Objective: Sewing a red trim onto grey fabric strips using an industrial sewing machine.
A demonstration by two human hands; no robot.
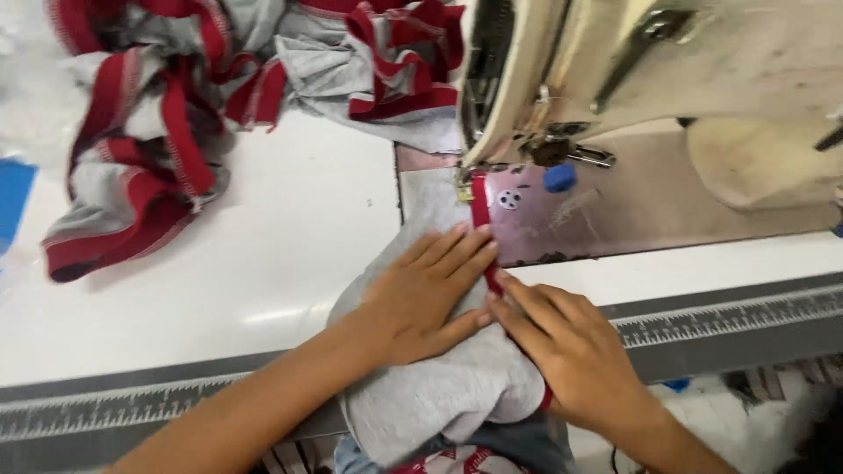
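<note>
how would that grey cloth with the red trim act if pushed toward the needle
Probably floppy: the grey cloth droops over the table edge. Likely to bunch rather than slide, since both the left hand and right hand press it flat.

Both forearms bare, coming in from the bottom edge and angling toward each other. Left hand point(430, 294) lies palm down, flat, fingers straight and close together, pointing up and to the right, thumb tucked along the lower side. Left wrist is straight, in line with the forearm. Right hand point(566, 347) also palm down, fingers extended and pointing up-left, slightly spread, wrist a bit bent. Fingertips of the two hands meet, nearly touching, near the middle. Neither hand curls or pinches; both press flat.
</note>
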